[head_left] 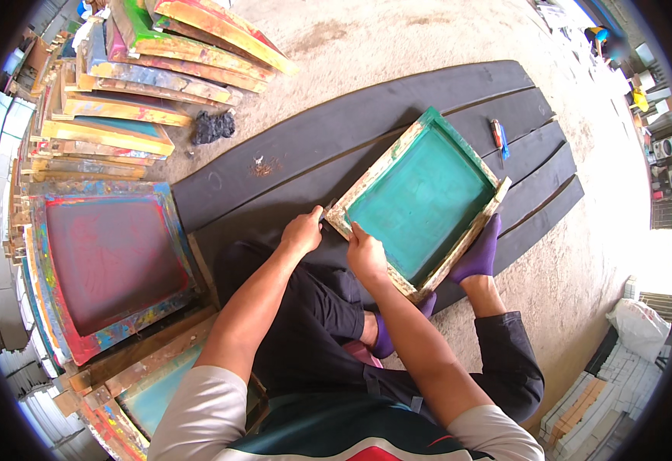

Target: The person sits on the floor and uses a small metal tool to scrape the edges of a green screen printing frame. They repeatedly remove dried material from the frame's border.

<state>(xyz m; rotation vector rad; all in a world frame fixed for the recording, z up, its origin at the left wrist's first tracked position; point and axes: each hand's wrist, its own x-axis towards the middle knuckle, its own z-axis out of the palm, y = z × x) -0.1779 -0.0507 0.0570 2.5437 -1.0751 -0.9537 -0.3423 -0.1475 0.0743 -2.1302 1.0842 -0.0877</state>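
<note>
A wooden screen-printing frame (409, 138) with green mesh lies tilted across dark boards, its rails blotched with paint. My right hand (366, 252) grips its near left rail, thumb over the edge. Close to the frame's left corner is my left hand (303, 232), closed, with a small dark bit showing at the fingertips; what it holds is too small to name. My foot in a purple sock (478, 253) rests against the frame's right rail. A red and blue hand tool (499, 138) lies on the boards beyond the frame.
Stacked paint-stained frames (128, 100) rise at the far left. Nearer on that side lies a frame with red-stained mesh (117, 257). A crumpled black rag (214, 127) sits by the stack. Dark boards (274, 138) cover the concrete floor. A white sack (639, 326) stands at right.
</note>
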